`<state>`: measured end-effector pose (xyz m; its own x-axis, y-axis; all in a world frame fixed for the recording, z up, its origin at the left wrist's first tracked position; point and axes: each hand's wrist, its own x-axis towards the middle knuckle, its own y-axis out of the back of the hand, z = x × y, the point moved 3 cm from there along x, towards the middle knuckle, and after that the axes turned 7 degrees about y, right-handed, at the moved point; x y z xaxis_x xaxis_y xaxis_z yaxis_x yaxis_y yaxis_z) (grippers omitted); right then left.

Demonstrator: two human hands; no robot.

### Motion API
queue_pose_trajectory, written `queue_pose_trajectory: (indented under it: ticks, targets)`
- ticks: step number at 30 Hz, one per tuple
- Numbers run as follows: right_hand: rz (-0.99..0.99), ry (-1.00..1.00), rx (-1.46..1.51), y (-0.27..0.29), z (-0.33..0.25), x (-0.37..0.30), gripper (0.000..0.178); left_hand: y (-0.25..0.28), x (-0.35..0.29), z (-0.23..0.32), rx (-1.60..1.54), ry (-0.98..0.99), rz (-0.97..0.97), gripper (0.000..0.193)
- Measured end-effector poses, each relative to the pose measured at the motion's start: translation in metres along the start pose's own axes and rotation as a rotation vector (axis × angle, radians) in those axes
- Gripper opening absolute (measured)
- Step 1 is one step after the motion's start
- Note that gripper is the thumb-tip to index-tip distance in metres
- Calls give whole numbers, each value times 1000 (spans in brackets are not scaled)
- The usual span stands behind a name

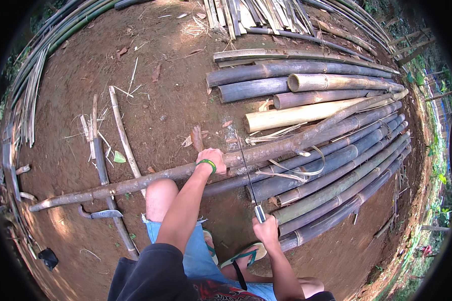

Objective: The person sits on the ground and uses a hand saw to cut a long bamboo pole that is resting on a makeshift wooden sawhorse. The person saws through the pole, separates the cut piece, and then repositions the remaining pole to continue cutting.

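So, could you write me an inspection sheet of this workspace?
Surface: brown earth, scattered with dry leaves.
Work in hand: long wooden pole, with the blade of a saw across it.
Clutter: curved knife by a dark stick.
Left fingers: closed on the pole.
Right fingers: around the saw's handle.
Cables: nothing seen.
Surroundings: bamboo poles laid side by side at right; split strips farther off; greenery at the right edge.

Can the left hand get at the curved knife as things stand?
Probably not directly: the left hand holds the pole, and the bent knee lies between it and the knife.
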<state>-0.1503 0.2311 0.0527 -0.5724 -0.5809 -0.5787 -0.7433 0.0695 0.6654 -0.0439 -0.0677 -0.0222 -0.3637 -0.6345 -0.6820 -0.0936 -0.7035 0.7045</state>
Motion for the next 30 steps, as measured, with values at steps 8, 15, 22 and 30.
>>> queue_pose_trajectory:
  ticks: [8,15,22,30]
  targets:
    - [34,24,101,-14,-9,27,33,-2,10,-3,-28,6,-80,44]
    - [74,94,95,35,-56,-10,35,27,5,6,-66,-97,-196,43]
    - [73,89,70,24,-49,-4,38,28,12,1,-79,-136,-313,42]
    - [59,44,85,9,-13,-5,39,-46,-31,19,68,-90,628,47]
